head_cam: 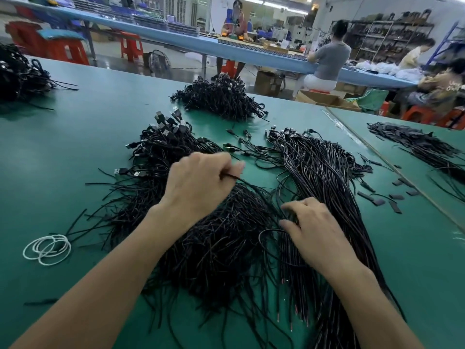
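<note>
Head camera, looking down at a green bench: at five o'clock the right hand lies on a straightened bundle of black leads, fingers curled into them, though whether it grips one cannot be told, while the left hand, at centre, pinches one thin cable rising from the tangled pile beneath it. White string loops lie at eight o'clock, another heap at twelve. Sorting looks about half done: many leads lie combed, a big tangle remains.

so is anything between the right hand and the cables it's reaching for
Nothing visible. The right hand rests directly on the long cable bundle, fingers curled into its strands; the left hand pinches a single cable.
</note>
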`<state>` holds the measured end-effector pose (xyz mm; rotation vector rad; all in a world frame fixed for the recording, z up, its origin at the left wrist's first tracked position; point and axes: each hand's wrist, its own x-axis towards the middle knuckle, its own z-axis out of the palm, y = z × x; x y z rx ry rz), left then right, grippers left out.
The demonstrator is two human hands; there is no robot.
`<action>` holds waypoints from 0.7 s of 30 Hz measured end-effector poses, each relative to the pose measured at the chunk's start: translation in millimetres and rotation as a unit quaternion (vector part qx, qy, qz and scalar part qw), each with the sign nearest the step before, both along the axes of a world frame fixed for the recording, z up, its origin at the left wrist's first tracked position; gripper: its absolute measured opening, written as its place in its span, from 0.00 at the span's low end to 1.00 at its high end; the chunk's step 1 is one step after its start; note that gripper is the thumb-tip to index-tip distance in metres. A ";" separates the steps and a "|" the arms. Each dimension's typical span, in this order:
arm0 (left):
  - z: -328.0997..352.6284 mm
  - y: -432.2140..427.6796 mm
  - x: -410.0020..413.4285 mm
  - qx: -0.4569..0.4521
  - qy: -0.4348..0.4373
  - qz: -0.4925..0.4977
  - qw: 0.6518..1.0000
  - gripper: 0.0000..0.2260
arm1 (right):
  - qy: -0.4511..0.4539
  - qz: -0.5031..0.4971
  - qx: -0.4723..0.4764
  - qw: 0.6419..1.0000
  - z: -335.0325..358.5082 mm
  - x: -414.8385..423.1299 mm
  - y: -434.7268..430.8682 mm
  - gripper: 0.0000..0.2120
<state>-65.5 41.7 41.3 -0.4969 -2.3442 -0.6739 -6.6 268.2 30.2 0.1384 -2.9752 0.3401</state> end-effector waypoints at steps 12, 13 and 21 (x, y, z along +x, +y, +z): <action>14.4 3.2 15.5 0.095 -0.352 -0.243 0.899 0.25 | 0.116 0.027 -0.433 0.893 14.6 -8.4 -22.3 0.18; 17.5 4.3 18.7 0.130 -0.408 -0.289 0.856 0.25 | 0.117 0.009 -0.437 0.892 14.2 -11.1 -20.7 0.18; 23.5 22.9 32.2 0.456 -0.511 -0.452 0.571 0.22 | -0.033 0.111 -0.404 0.907 -3.0 -1.8 -49.4 0.17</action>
